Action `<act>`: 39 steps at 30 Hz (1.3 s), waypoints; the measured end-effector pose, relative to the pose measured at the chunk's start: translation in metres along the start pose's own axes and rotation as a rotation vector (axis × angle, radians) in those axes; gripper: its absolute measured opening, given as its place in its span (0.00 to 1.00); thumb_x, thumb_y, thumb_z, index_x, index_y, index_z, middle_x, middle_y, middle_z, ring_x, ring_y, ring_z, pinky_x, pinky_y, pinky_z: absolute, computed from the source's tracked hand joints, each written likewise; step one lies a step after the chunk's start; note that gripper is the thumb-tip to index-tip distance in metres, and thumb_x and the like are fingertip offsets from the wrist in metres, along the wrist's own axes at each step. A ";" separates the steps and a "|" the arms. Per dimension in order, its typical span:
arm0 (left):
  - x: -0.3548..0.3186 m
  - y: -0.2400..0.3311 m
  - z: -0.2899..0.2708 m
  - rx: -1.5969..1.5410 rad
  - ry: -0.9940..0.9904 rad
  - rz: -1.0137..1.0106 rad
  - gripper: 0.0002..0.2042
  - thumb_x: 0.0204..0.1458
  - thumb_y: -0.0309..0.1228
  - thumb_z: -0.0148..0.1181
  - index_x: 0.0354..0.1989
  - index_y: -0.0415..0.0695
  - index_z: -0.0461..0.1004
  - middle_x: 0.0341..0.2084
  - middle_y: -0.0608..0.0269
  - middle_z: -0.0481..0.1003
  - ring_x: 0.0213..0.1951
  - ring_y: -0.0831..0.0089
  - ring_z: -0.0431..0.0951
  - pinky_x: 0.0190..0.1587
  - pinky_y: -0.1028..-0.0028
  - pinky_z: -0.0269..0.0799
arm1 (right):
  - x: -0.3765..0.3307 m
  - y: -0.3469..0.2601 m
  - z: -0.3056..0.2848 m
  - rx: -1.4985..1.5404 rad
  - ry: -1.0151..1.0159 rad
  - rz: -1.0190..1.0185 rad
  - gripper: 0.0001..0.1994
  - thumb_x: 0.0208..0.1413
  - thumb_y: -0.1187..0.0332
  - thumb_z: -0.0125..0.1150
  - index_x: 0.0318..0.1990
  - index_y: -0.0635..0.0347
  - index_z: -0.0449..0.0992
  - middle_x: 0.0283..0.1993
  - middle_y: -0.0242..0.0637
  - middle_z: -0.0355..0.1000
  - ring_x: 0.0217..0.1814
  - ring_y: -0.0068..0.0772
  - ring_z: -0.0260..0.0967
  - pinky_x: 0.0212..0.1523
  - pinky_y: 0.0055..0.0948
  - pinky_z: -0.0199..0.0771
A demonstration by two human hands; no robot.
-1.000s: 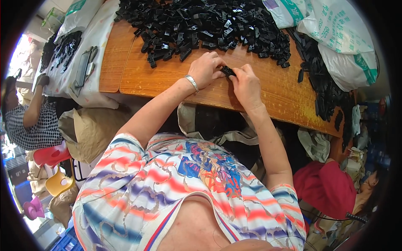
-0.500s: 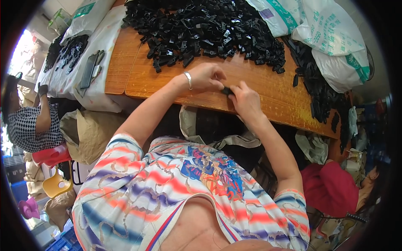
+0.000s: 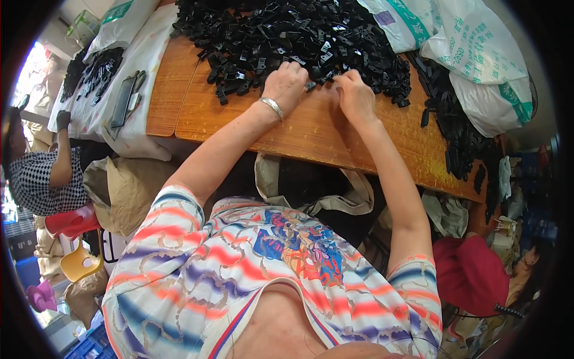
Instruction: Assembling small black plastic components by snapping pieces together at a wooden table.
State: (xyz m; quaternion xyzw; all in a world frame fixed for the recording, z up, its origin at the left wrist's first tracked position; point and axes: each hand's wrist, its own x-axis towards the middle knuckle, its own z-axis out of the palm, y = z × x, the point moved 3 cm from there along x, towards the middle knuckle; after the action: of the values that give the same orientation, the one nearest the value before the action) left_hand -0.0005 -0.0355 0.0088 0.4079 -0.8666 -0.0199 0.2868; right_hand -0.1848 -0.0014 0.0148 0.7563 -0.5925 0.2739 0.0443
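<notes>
A large heap of small black plastic clips (image 3: 269, 45) covers the far part of the wooden table. At its near edge, my left hand (image 3: 286, 87) is bent over with the fingers closed, a silver bangle at the wrist. A small dark clip piece (image 3: 310, 85) shows at its thumb side. To the right, my right hand (image 3: 356, 99) has its fingers bent together by the heap's edge. Whatever they may hold is too small and blurred to make out. A narrow gap of bare wood separates the two hands.
White sacks with green print (image 3: 490, 72) lie at the back right, above dark strip-like parts (image 3: 457, 146). A phone (image 3: 124, 102) rests on the covered table at left. A brown paper sack (image 3: 134, 191) stands below it. Other people sit at both sides.
Both hands have moved from the table's near edge forward to the heap and drawn apart. The dark piece that was between them at the near edge is no longer there.
</notes>
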 end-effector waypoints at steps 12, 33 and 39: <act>-0.021 0.026 -0.005 -0.254 -0.142 0.059 0.15 0.40 0.28 0.70 0.32 0.44 0.68 0.33 0.60 0.70 0.41 0.58 0.72 0.42 0.64 0.71 | 0.007 0.015 0.012 -0.010 -0.151 0.193 0.09 0.49 0.71 0.64 0.39 0.57 0.76 0.41 0.45 0.75 0.45 0.50 0.74 0.45 0.42 0.75; -0.035 0.010 0.006 -0.395 -0.257 -0.104 0.13 0.43 0.32 0.70 0.36 0.43 0.78 0.36 0.58 0.73 0.43 0.58 0.74 0.46 0.63 0.71 | -0.040 -0.043 -0.015 0.341 -0.073 -0.025 0.11 0.47 0.78 0.66 0.39 0.63 0.77 0.38 0.43 0.71 0.39 0.50 0.73 0.38 0.40 0.74; -0.034 0.011 0.007 -0.401 -0.218 -0.078 0.12 0.44 0.30 0.69 0.36 0.41 0.78 0.34 0.58 0.73 0.38 0.58 0.75 0.42 0.65 0.72 | -0.040 -0.042 -0.013 0.335 -0.112 -0.040 0.10 0.47 0.78 0.64 0.40 0.62 0.77 0.38 0.43 0.71 0.37 0.49 0.73 0.37 0.39 0.74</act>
State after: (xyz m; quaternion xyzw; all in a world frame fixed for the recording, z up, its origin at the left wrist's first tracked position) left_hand 0.0057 -0.0051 -0.0100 0.3715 -0.8547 -0.2466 0.2657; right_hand -0.1567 0.0508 0.0178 0.7788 -0.5249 0.3252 -0.1101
